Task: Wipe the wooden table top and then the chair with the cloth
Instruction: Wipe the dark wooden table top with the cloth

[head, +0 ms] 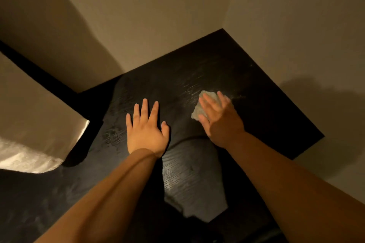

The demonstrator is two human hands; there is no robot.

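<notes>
At far left a pale, padded block (33,124) with a bright lit edge stands beside the dark wooden table top (276,120), a black band of shadow between them. The table top runs into a corner of 2 beige walls (158,16): its far edges meet the walls at the back, and its right-hand edge ends free in front of the wall on the right. Bare dark surface lies open on every side of the 2 hands, most of it towards the near left.

The left hand (146,130) lies flat, palm down, on the wood, its fingers straight and spread and holding nothing. Just right of it, apart from it, the cloth (198,112), small, pale grey-green and crumpled, sits on the table top, with faint streaks on the wood beyond it. The right hand (219,118) presses down on the cloth with straight fingers, covering its right part. Both bare forearms reach in from the near edge.
</notes>
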